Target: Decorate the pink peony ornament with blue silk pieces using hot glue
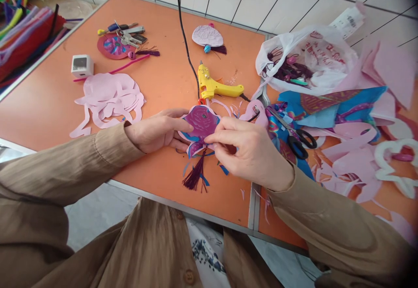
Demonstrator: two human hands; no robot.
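Note:
Between my hands is a purple and blue flower-patterned fabric ornament [204, 122] with a pink edge. My left hand [160, 130] grips its left side, thumb on top and fingers underneath. The fingertips of my right hand [244, 149] pinch its lower right edge. A dark purple tassel [195, 172] hangs from the bottom of the ornament, over the table's front part. Just behind the ornament lies a yellow glue gun [217, 87], its nozzle pointing away from me. Thin blue and pink scraps lie around and under my hands.
Black-handled scissors [295, 140] rest on fabric scraps at right. Behind them sits a white plastic bag [313, 64] with tassels. Pink cut-outs [109, 96] and a small white cube [82, 66] lie at left, keys [130, 35] farther back. A black cord [184, 31] hangs down over the table [156, 14].

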